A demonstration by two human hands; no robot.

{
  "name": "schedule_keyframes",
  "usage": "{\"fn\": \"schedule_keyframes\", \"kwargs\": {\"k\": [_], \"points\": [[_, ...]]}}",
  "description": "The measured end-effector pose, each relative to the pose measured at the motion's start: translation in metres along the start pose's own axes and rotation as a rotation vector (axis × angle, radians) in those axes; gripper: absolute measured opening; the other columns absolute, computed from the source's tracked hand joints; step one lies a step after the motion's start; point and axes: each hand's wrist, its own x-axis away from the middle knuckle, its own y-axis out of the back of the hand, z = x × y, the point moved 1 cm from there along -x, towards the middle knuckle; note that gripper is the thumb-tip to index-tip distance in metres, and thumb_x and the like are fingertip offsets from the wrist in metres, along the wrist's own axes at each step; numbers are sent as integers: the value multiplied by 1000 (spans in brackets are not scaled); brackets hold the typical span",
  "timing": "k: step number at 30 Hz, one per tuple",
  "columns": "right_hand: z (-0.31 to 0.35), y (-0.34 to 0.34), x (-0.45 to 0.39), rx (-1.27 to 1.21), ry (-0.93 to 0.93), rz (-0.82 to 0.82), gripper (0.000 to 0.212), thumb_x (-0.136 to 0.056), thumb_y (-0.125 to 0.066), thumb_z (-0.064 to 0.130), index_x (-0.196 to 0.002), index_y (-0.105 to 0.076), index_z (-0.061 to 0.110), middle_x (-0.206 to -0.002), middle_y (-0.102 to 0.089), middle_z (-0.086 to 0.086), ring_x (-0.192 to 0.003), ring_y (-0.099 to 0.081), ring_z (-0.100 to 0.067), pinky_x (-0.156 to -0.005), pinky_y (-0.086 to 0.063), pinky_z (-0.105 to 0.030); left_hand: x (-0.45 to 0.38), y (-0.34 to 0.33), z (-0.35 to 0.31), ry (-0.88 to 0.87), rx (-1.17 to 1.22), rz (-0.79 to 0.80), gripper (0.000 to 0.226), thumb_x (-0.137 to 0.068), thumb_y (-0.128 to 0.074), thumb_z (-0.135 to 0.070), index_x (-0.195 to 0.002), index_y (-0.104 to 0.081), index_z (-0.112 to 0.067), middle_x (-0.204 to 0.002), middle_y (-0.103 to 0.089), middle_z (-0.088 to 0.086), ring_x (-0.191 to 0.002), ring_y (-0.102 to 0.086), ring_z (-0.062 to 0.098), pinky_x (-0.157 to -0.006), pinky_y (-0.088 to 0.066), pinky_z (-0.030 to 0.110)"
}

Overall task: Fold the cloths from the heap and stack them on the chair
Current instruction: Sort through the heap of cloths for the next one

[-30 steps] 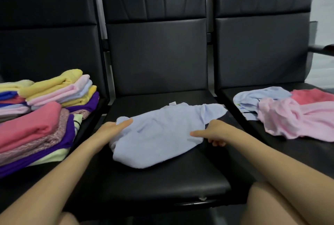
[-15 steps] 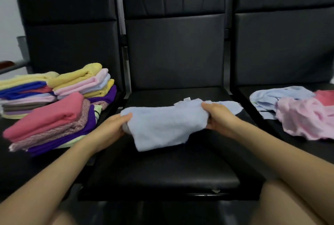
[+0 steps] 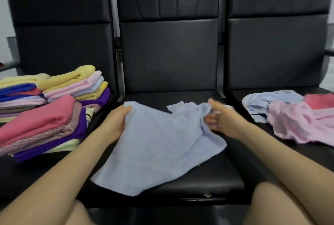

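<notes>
Stacks (image 3: 54,109) left; cloth (image 3: 157,145) centre; heap (image 3: 292,116) right.

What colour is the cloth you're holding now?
Light blue, plain; the cloth shows clearly in the head view, held by the left hand and right hand.

Three black chairs stand side by side. The middle chair (image 3: 207,179) carries a light blue cloth (image 3: 157,148) between the hands. Left of the left hand (image 3: 115,123), folded cloths (image 3: 45,109) are stacked on the left chair (image 3: 36,176); right of the right hand (image 3: 226,120), a loose heap (image 3: 296,116) lies on the right chair (image 3: 316,154).
</notes>
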Motion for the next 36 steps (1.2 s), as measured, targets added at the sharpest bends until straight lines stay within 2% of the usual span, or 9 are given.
{"fn": "schedule_keyframes", "kwargs": {"k": [3,9,13,16,18,22,24,27,36], "points": [[-14,0,-2,664,-65,-36,35,-75,-74,49,-89,-67,18,-98,-64,4,-90,-60,-15,-77,-47,-23,-7,16,19,29,-384,18,31,-93,-58,-23,-123,-60,-17,-122,-65,12,-104,-65,27,-96,-50,45],[-8,-12,19,1271,-242,8,56,-76,-76,49,-102,-42,13,-106,-49,-5,-79,-51,-17,-60,-42,-23,18,19,14,121,-957,-25,40,-80,-71,-49,-101,-68,-15,-102,-67,2,-92,-65,19,-78,-52,32],[-6,-11,36,710,53,203,14,-91,-65,21,-79,-61,17,-82,-65,4,-83,-60,-13,-67,-46,-16,40,25,16,73,-905,81,16,-88,-67,-28,-101,-70,-18,-103,-70,5,-93,-66,21,-86,-52,36],[3,2,50,297,198,141,14,-97,-55,16,-96,-67,10,-92,-74,-2,-86,-69,-13,-74,-55,-21,44,29,9,-39,-546,0,18,-97,-55,-19,-114,-62,-19,-116,-67,7,-96,-65,21,-90,-50,38],[10,10,61,196,206,112,16,-99,-51,19,-95,-62,8,-74,-70,-2,-65,-66,-9,-56,-53,-19,47,31,0,-103,-419,-83,25,-99,-51,-23,-123,-58,-17,-124,-63,8,-106,-61,23,-97,-47,41],[18,25,74,159,188,101,37,-100,-45,25,-66,-40,12,-46,-39,4,-39,-33,-7,-39,-23,-17,54,21,-12,-157,-311,-134,25,-100,-50,-31,-119,-57,-17,-110,-64,8,-99,-61,25,-90,-50,40],[18,28,76,203,234,81,35,-98,-50,29,-71,-53,7,-60,-56,-1,-57,-51,-13,-54,-39,-19,56,13,-15,-141,-211,-115,20,-99,-51,-29,-112,-57,-15,-95,-63,4,-84,-60,18,-73,-48,32],[21,32,75,238,323,-58,25,-98,-53,25,-92,-67,4,-89,-74,-5,-92,-68,-19,-86,-49,-29,53,12,-15,-111,-181,-96,27,-99,-52,-28,-122,-58,-17,-110,-65,4,-100,-61,19,-86,-46,32],[19,27,79,423,309,-89,33,-99,-49,37,-102,-68,10,-99,-73,-2,-96,-68,-16,-86,-52,-32,44,15,-5,-114,-327,-156,38,-100,-50,-28,-135,-54,-16,-131,-59,8,-117,-54,23,-101,-40,36]]}}
